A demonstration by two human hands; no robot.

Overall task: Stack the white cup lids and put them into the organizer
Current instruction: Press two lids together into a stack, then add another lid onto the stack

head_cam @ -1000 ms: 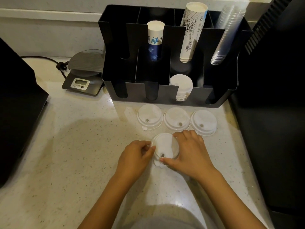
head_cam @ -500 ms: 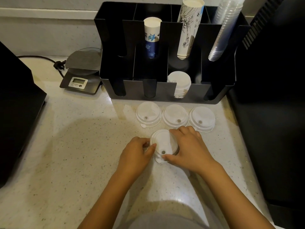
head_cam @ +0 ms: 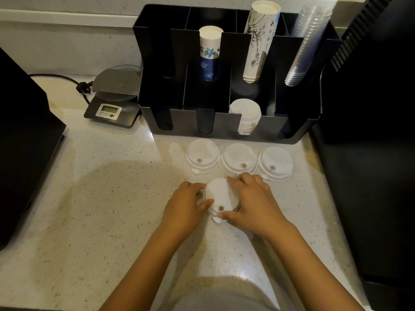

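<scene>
A short stack of white cup lids rests on the speckled counter between my hands. My left hand grips its left rim and my right hand grips its right rim and front. Three more white lids lie in a row just behind: left lid, middle lid, right lid. The black organizer stands behind them, with a stack of white lids in its third front slot.
The organizer's back slots hold a blue-printed cup stack, a tall printed cup stack and clear plastic cups. A kitchen scale with a cord sits at the left. Black machines flank the counter at left and right.
Both hands have stayed on the lid stack, with only small shifts of the fingers around its rim. The row of three lids has not moved.
</scene>
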